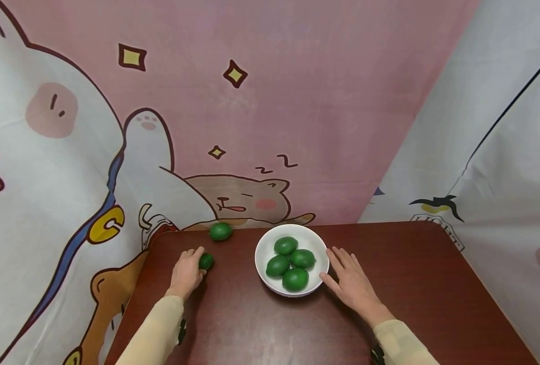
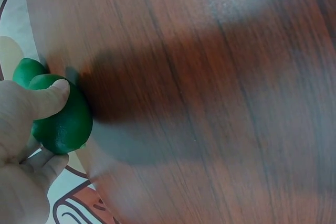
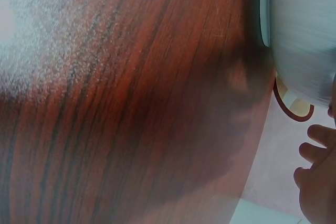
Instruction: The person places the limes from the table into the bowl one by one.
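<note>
In the head view my left hand grips a green lime at the left of the table. The left wrist view shows the thumb across the top of that lime and fingers beneath it. A second lime lies close by at the table's back edge. Several more limes sit inside a white bowl in the middle. Beside the bowl's right rim is my right hand, its fingers extended and spread; thumb and fingertips are at the rim, though contact is hard to confirm.
The dark brown wooden table reaches back to a hanging cloth printed with cartoon animals. That cloth stands right behind the table's far edge and along its left side.
</note>
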`<state>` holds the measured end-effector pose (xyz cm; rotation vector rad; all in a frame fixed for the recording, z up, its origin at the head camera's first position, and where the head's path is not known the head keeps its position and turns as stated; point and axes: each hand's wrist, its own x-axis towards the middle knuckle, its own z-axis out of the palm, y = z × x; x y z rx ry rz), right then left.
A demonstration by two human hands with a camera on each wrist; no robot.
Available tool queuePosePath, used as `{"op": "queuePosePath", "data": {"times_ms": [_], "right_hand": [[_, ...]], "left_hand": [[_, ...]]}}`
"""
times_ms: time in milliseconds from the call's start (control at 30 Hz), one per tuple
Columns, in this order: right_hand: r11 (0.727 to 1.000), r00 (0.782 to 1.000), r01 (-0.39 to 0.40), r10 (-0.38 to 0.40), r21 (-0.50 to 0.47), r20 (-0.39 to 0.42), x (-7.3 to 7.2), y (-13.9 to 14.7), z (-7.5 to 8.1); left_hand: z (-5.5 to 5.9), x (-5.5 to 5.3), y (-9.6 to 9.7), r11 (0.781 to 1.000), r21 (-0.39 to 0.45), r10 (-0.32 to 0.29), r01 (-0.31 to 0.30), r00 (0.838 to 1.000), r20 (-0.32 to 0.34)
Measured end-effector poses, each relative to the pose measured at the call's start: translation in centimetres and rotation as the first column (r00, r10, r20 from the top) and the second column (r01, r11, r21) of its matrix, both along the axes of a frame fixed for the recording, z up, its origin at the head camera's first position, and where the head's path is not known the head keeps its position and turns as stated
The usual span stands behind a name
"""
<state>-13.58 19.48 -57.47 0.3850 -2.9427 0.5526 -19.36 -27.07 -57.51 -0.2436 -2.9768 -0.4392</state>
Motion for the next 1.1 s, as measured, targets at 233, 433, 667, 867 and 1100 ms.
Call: {"op": "queuePosePath", "data": {"times_ms": [233, 433, 667, 867, 1100], "right_hand": [[1.000, 1.000, -0.002, 0.002, 0.006, -0.001, -0.07, 0.01, -0.06], [1.000, 1.000, -0.008, 0.008, -0.002, -0.001, -0.09, 0.07, -0.09], [1.000, 1.000, -0.013, 0.013, 0.001, -0.017, -0.15, 0.18, -0.16], [1.000, 1.000, -0.018, 0.017, -0.003, -0.023, -0.11, 0.11, -0.10], [1.000, 1.000, -0.014, 0.014, 0.011, -0.011, -0.20, 0.25, -0.25]], "left_hand": [[-0.16, 0.22, -0.13, 1.000, 0.011, -0.003, 0.003, 1.000, -0.021], [0.22, 0.21, -0.14, 1.000, 0.020, 0.010, -0.010, 1.000, 0.010], [0.28, 0.13, -0.06, 0.999, 0.038, 0.009, -0.010, 1.000, 0.018], [0.08, 0.44, 0.08, 0.998, 0.065, 0.010, -0.010, 1.000, 0.003], [0.01, 0.78, 0.77, 0.996, 0.086, -0.007, 0.009, 1.000, -0.022]]}}
